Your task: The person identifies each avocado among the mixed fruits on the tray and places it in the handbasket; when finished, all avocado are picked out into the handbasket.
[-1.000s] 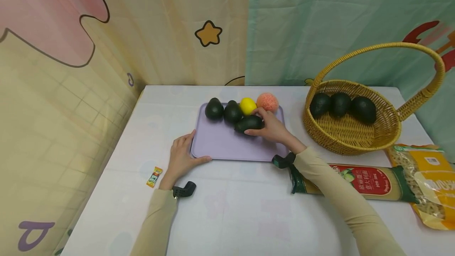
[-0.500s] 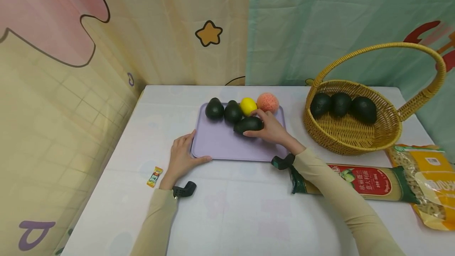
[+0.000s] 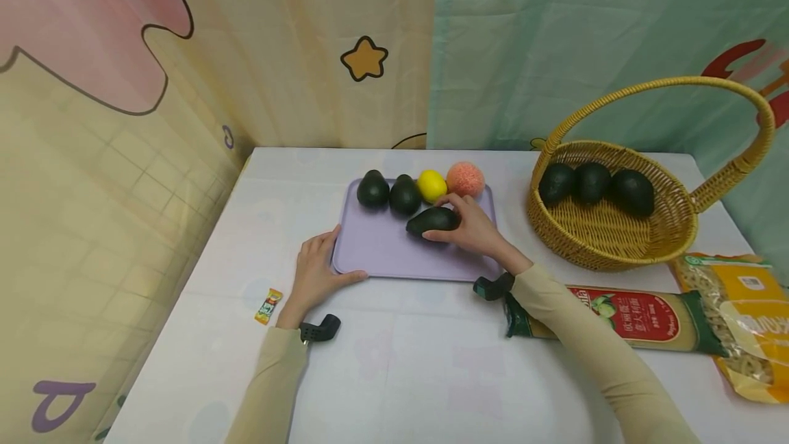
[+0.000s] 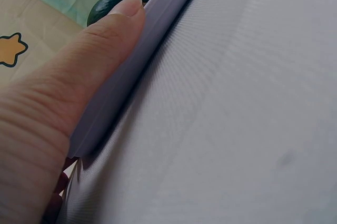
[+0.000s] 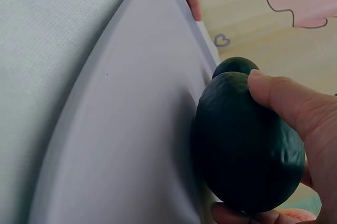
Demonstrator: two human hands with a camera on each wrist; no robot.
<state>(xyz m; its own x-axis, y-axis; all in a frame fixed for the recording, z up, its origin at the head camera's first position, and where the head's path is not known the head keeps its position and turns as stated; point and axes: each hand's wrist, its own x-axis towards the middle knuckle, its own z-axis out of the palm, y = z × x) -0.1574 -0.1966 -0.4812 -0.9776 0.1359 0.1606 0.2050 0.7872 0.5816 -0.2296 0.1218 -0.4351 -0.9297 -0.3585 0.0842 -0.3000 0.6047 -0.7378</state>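
My right hand (image 3: 471,228) holds a dark green avocado (image 3: 425,223) between thumb and fingers, over the right half of a lilac tray (image 3: 364,252). In the right wrist view the thumb lies on the near side of this avocado (image 5: 247,145), with fingertips under its lower end. Behind it on the tray are an avocado (image 3: 372,190) at the left, another avocado (image 3: 405,196), a yellow lemon (image 3: 432,186) and a bumpy pink-orange ball (image 3: 465,179). My left hand (image 3: 317,273) spans the tray's front left corner, its straight thumb along the front rim, fingers at the left side.
A wicker basket (image 3: 592,252) with a tall handle stands at the right, with three avocados (image 3: 593,182) inside. In front of it lie a spaghetti pack (image 3: 647,317), partly under the right forearm, and a yellow pasta bag (image 3: 748,314). A small wrapped snack (image 3: 268,306) lies left.
The avocado in my right hand has shifted slightly toward the front of the tray, away from the avocado and lemon behind it. My left hand stays at the tray corner.
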